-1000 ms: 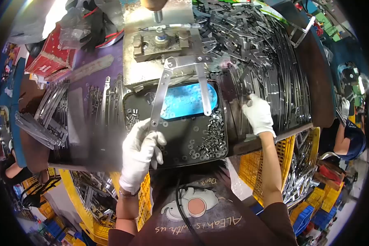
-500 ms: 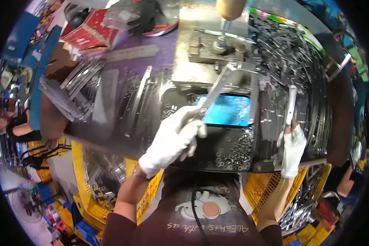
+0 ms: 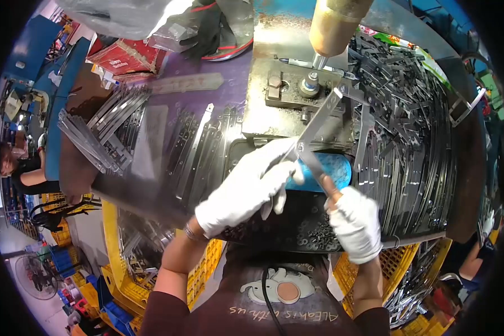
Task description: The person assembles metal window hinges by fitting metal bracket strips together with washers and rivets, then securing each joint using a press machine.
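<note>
My left hand, in a white glove, is closed around the lower end of a flat metal bar. That bar slants up toward the steel die block and is joined at its top to another short strip. My right hand, also gloved with bare fingertips showing, grips a second metal strip. Its far end meets the first bar at my left fingertips; whether they are fastened there I cannot tell. Beneath both hands lies a blue tray with small pieces in it.
A press ram hangs over the die block. Metal strips are heaped on the right, more strips lie left. Small washers sit near the front edge. Yellow crates stand below. Another person is at far left.
My right hand has moved left from the strip pile, bringing its strip to the bar in my left hand. The view has shifted slightly, and my left hand keeps its grip.
</note>
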A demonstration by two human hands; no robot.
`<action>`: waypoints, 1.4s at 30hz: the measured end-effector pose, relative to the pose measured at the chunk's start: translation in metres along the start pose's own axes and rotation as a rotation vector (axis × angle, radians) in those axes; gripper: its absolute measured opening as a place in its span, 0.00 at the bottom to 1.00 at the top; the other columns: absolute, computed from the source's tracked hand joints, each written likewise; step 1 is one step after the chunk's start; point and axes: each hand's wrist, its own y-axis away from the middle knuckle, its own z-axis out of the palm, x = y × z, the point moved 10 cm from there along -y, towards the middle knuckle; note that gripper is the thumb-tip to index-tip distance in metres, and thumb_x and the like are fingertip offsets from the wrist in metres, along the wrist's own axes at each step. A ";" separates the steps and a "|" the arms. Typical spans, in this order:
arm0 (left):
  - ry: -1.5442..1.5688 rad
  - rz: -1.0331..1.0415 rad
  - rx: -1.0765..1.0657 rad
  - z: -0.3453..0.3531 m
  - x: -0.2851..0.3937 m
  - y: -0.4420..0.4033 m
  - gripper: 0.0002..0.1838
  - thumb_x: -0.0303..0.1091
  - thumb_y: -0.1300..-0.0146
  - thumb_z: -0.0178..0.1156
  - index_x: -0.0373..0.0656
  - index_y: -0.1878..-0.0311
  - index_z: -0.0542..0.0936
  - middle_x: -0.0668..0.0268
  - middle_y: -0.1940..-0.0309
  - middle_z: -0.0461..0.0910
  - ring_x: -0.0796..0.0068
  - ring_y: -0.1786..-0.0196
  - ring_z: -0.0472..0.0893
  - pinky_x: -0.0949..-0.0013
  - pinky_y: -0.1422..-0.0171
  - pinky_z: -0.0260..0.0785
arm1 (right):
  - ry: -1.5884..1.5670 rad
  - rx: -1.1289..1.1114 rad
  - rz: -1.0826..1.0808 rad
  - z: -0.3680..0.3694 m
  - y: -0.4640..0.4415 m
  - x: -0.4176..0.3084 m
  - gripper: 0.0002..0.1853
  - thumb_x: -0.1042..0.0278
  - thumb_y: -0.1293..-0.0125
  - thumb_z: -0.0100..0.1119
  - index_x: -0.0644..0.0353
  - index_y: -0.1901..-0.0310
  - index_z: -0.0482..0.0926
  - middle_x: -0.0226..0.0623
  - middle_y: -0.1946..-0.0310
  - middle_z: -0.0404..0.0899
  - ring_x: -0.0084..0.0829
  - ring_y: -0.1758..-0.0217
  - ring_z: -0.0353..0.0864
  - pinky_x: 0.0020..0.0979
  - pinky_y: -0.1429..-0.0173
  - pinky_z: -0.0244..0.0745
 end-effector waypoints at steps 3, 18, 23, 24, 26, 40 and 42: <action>-0.105 0.167 -0.007 -0.008 0.035 -0.024 0.22 0.40 0.31 0.48 0.37 0.40 0.66 0.66 0.65 0.77 0.85 0.82 0.73 0.84 0.85 0.63 | 0.358 0.203 -0.077 -0.026 -0.027 -0.006 0.22 0.73 0.44 0.60 0.50 0.45 0.76 0.36 0.78 0.68 0.32 0.80 0.71 0.34 0.77 0.67; -0.207 0.240 -0.111 -0.018 0.062 -0.058 0.20 0.46 0.33 0.52 0.40 0.48 0.77 0.70 0.69 0.80 0.91 0.88 0.64 0.85 0.88 0.52 | 0.095 0.120 0.110 -0.042 -0.060 0.006 0.13 0.73 0.41 0.54 0.57 0.53 0.77 0.38 0.77 0.76 0.37 0.76 0.77 0.35 0.72 0.70; -0.159 0.403 -0.143 -0.020 0.064 -0.061 0.21 0.46 0.33 0.51 0.40 0.48 0.77 0.69 0.69 0.81 0.90 0.89 0.63 0.84 0.88 0.51 | 0.186 0.150 0.057 -0.042 -0.066 -0.003 0.16 0.69 0.40 0.54 0.54 0.48 0.75 0.37 0.77 0.76 0.35 0.76 0.78 0.34 0.73 0.72; -0.152 0.350 -0.140 -0.021 0.062 -0.060 0.21 0.46 0.33 0.51 0.40 0.47 0.77 0.69 0.68 0.81 0.90 0.89 0.63 0.85 0.88 0.51 | 0.234 0.146 0.044 -0.042 -0.067 -0.005 0.16 0.68 0.39 0.54 0.53 0.48 0.75 0.36 0.77 0.77 0.34 0.76 0.78 0.33 0.73 0.72; -0.172 0.292 -0.141 -0.022 0.059 -0.061 0.21 0.47 0.33 0.51 0.41 0.47 0.77 0.69 0.67 0.81 0.91 0.89 0.64 0.85 0.88 0.51 | 0.249 0.134 0.043 -0.043 -0.066 -0.005 0.14 0.68 0.39 0.54 0.54 0.51 0.75 0.36 0.78 0.77 0.34 0.76 0.78 0.33 0.73 0.72; -0.263 0.164 -0.104 -0.026 0.055 -0.060 0.18 0.45 0.33 0.51 0.39 0.56 0.78 0.71 0.71 0.79 0.91 0.89 0.61 0.85 0.89 0.50 | -0.066 0.002 0.067 -0.059 -0.076 -0.010 0.19 0.69 0.38 0.55 0.60 0.45 0.75 0.39 0.84 0.68 0.18 0.81 0.59 0.26 0.76 0.58; -0.003 0.105 -0.091 -0.027 0.052 -0.061 0.19 0.45 0.32 0.50 0.38 0.52 0.77 0.68 0.69 0.80 0.92 0.87 0.65 0.86 0.88 0.54 | -0.109 0.005 0.023 -0.059 -0.075 -0.015 0.20 0.70 0.38 0.55 0.59 0.43 0.73 0.35 0.84 0.68 0.16 0.80 0.58 0.24 0.75 0.58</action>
